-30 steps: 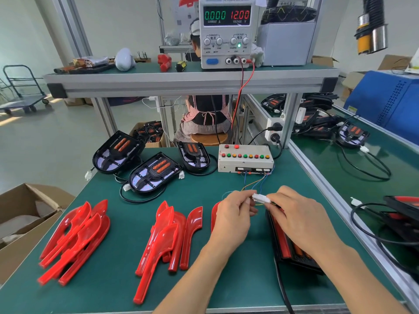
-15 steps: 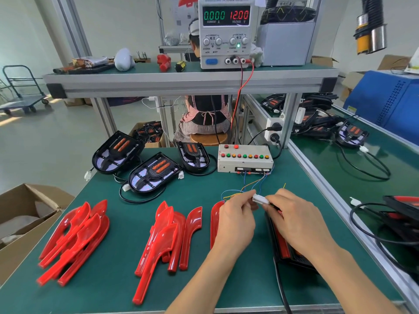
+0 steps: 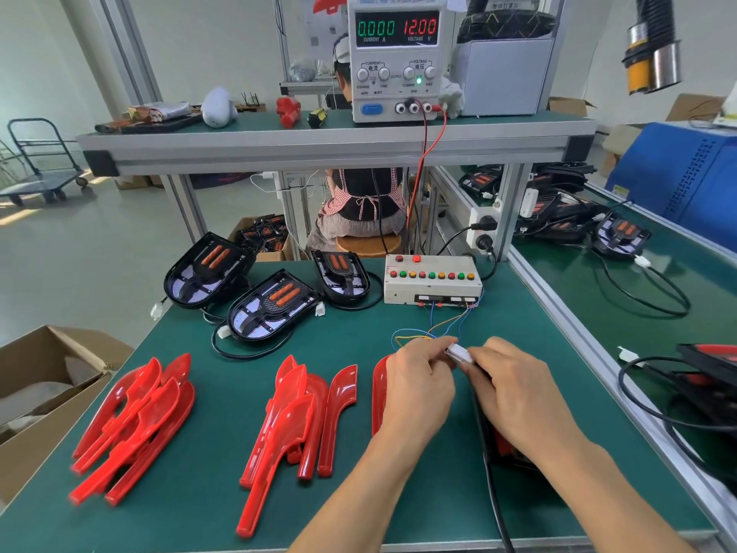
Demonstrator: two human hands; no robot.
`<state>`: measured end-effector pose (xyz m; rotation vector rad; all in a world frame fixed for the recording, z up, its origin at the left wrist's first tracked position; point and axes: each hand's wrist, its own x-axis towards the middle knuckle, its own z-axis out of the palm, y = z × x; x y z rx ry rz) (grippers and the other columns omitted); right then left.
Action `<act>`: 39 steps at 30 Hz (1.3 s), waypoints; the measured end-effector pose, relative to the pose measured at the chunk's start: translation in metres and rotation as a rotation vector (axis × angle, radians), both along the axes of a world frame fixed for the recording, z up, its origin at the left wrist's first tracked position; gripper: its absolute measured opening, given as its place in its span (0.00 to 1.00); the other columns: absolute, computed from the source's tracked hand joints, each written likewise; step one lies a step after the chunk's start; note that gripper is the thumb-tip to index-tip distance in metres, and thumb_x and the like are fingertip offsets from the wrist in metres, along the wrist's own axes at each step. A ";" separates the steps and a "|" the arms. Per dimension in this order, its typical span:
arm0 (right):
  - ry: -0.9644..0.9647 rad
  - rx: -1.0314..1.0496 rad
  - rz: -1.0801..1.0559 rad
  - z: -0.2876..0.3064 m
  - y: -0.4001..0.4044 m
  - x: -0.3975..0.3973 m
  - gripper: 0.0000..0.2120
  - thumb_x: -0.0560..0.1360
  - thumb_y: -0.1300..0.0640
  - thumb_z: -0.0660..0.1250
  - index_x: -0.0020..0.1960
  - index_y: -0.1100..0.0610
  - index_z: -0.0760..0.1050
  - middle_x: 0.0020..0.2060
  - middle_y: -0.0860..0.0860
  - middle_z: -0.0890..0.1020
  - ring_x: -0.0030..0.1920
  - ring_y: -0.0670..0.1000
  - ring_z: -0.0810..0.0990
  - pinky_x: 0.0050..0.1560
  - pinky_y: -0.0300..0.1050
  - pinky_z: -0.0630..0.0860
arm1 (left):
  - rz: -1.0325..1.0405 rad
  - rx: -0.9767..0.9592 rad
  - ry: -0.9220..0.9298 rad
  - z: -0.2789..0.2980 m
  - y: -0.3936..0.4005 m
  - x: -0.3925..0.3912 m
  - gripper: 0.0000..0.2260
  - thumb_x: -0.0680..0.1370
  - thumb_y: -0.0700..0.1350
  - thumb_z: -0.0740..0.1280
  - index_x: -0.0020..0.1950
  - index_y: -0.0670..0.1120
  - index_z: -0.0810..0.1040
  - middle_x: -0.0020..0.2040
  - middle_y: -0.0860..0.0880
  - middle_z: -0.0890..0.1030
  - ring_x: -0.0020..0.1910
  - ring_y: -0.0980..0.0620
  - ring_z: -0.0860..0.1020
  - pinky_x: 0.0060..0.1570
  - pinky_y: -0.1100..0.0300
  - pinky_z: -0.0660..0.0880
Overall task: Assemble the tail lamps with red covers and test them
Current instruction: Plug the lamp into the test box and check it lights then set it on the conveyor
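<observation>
My left hand (image 3: 416, 387) and my right hand (image 3: 518, 389) meet over the green bench and pinch a white connector (image 3: 458, 353) between them. Thin coloured wires (image 3: 434, 329) run from it to the beige test box (image 3: 430, 279) with coloured buttons. A black tail lamp (image 3: 502, 449) with red inside lies under my right hand, mostly hidden, its black cable (image 3: 496, 508) trailing toward me. Red covers lie in two piles, one at the left (image 3: 131, 421) and one in the middle (image 3: 295, 417). Another red cover (image 3: 379, 393) peeks out behind my left hand.
Three open black lamp housings (image 3: 275, 305) with cables sit at the back left of the bench. The power supply (image 3: 395, 57) on the upper shelf reads 0.000 and 12.00. A cardboard box (image 3: 48, 397) stands left; more lamps (image 3: 622, 233) lie on the right bench. A person sits behind.
Both hands with the connector have shifted slightly away from me, toward the test box. The wire loop beside my left hand now shows more.
</observation>
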<state>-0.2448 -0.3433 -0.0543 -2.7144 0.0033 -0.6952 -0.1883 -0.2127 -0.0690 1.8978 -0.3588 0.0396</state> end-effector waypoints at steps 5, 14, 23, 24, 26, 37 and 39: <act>-0.019 0.018 0.018 -0.002 -0.004 -0.002 0.13 0.81 0.55 0.67 0.41 0.63 0.78 0.34 0.53 0.71 0.31 0.60 0.72 0.32 0.59 0.73 | 0.003 0.017 -0.012 -0.002 -0.003 -0.002 0.22 0.72 0.34 0.59 0.58 0.50 0.85 0.48 0.53 0.86 0.50 0.55 0.82 0.53 0.57 0.79; 0.014 0.059 -0.002 -0.006 -0.016 0.001 0.13 0.81 0.48 0.66 0.45 0.55 0.82 0.34 0.49 0.73 0.35 0.57 0.76 0.35 0.57 0.75 | -0.058 0.125 -0.092 0.001 -0.007 -0.002 0.26 0.75 0.34 0.58 0.69 0.52 0.78 0.54 0.50 0.86 0.55 0.51 0.80 0.55 0.62 0.75; 0.160 0.405 -0.263 -0.036 -0.106 0.023 0.11 0.80 0.47 0.69 0.45 0.53 0.84 0.30 0.47 0.80 0.33 0.47 0.76 0.33 0.43 0.67 | 0.134 0.126 -0.023 -0.002 -0.003 0.030 0.17 0.78 0.43 0.61 0.66 0.51 0.79 0.41 0.56 0.83 0.37 0.56 0.77 0.40 0.62 0.73; 0.190 0.414 -0.268 -0.040 -0.110 0.026 0.10 0.79 0.48 0.69 0.46 0.52 0.84 0.31 0.47 0.80 0.33 0.47 0.75 0.33 0.43 0.67 | 0.133 0.138 -0.028 -0.004 -0.004 0.033 0.17 0.78 0.43 0.62 0.65 0.51 0.80 0.42 0.55 0.84 0.37 0.56 0.77 0.42 0.61 0.74; 0.240 0.406 -0.279 -0.048 -0.116 0.032 0.09 0.79 0.49 0.70 0.47 0.52 0.85 0.32 0.46 0.82 0.34 0.47 0.77 0.35 0.44 0.69 | 0.113 0.170 -0.042 -0.008 -0.007 0.036 0.16 0.79 0.44 0.62 0.64 0.51 0.81 0.45 0.53 0.85 0.40 0.54 0.79 0.46 0.59 0.76; 0.258 0.462 -0.242 -0.065 -0.115 0.022 0.10 0.78 0.49 0.72 0.58 0.49 0.85 0.49 0.44 0.86 0.51 0.47 0.83 0.53 0.46 0.75 | 0.178 0.253 -0.141 -0.006 -0.014 0.091 0.16 0.80 0.40 0.63 0.67 0.44 0.79 0.64 0.47 0.80 0.66 0.48 0.74 0.66 0.56 0.70; 0.249 0.491 -0.229 -0.061 -0.115 0.020 0.13 0.78 0.54 0.73 0.62 0.51 0.83 0.50 0.48 0.85 0.50 0.50 0.82 0.53 0.45 0.74 | 0.161 0.328 -0.108 -0.004 -0.014 0.110 0.18 0.80 0.39 0.62 0.70 0.42 0.77 0.67 0.44 0.77 0.68 0.44 0.72 0.68 0.53 0.69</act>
